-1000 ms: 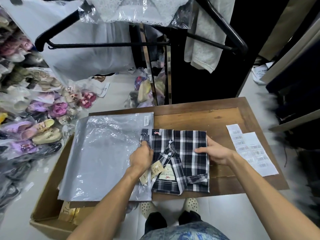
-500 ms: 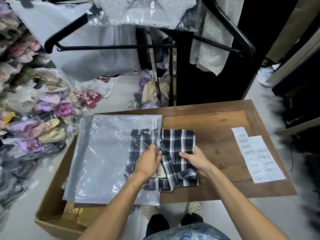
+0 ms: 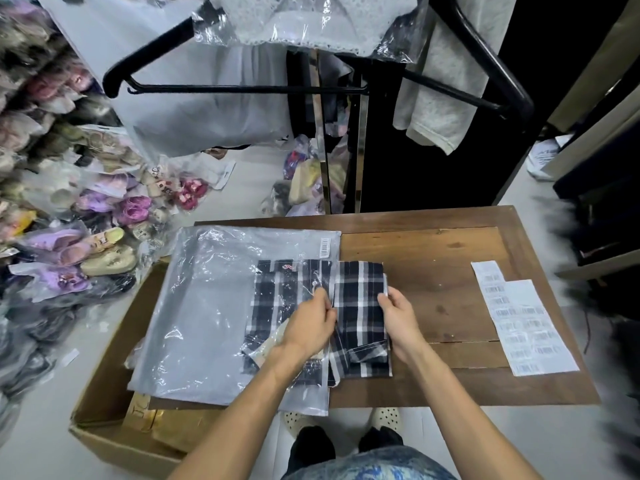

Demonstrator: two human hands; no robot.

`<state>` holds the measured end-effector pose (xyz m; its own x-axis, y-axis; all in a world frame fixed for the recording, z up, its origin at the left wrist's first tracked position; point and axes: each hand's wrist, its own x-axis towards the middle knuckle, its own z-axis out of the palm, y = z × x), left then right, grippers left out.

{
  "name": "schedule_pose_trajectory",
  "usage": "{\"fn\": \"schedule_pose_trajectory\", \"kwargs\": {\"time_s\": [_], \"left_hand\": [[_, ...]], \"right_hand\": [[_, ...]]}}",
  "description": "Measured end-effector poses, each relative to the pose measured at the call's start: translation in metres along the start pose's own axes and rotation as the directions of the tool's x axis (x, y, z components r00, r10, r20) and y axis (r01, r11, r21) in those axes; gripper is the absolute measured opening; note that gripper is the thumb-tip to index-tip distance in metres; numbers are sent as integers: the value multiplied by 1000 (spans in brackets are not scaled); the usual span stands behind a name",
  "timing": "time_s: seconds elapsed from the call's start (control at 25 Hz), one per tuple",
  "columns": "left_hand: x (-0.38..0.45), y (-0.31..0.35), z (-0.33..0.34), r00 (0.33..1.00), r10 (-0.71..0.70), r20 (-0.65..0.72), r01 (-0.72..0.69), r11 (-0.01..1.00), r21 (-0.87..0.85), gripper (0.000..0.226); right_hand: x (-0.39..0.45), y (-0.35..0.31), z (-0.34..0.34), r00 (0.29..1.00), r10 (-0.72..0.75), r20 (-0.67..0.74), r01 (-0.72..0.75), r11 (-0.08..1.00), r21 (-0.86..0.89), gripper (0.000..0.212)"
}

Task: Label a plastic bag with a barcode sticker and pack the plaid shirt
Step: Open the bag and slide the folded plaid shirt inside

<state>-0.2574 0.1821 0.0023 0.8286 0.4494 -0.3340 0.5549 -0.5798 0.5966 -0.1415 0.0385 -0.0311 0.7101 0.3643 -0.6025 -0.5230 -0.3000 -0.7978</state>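
The plaid shirt [image 3: 360,306] lies folded on the wooden bench [image 3: 443,271], roughly half inside the clear plastic bag [image 3: 214,306] and half sticking out of its open right-hand edge. The part inside shows through the film, collar toward the far side, a paper tag tucked under the wrist. The left hand [image 3: 310,327] sits at the bag's mouth, fingers [image 3: 320,296] pressed together and pinching the edge of the film right where the shirt goes in. The right hand [image 3: 398,317] is on the outer edge of the shirt, fingers curled round the fold and gripping the cloth. A barcode sticker [image 3: 325,247] sits on the bag's far right corner. The bag is lying flat, its left part hanging past the bench over an open cardboard box [image 3: 104,403] on the floor. Well to the right on the bench lie white sheets of barcode labels [image 3: 526,327], apart from both hands. Beyond the bench, a black clothes rack [image 3: 242,89] carries wrapped garments, and bagged shoes [image 3: 100,244] are heaped on the floor to the left.
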Motion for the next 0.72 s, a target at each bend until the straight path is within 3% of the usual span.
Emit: {"fn": "schedule_pose_trajectory", "kwargs": {"time_s": [0.12,0.28,0.36,0.56,0.72], "left_hand": [[-1,4,7,1000,18,21,-19,999,41,8],[1,2,5,999,2,32,-2,1000,1,7],[1,2,3,999,7,43,-6,1000,-17,9],[1,2,2,998,-3,63,5,1000,-30,11],[2,1,-2,996,-8,87,13,998,-65,14]], "right_hand": [[-9,-4,20,1000,-15,26,17,997,-70,23],[-22,-20,16,961,-209,-183,150,945,-290,36],[-21,-24,12,973,-177,-152,146,970,-194,42],[-15,-29,17,996,10,94,-8,1000,-23,61],[-13,-29,5,984,151,94,-161,981,111,72]]}}
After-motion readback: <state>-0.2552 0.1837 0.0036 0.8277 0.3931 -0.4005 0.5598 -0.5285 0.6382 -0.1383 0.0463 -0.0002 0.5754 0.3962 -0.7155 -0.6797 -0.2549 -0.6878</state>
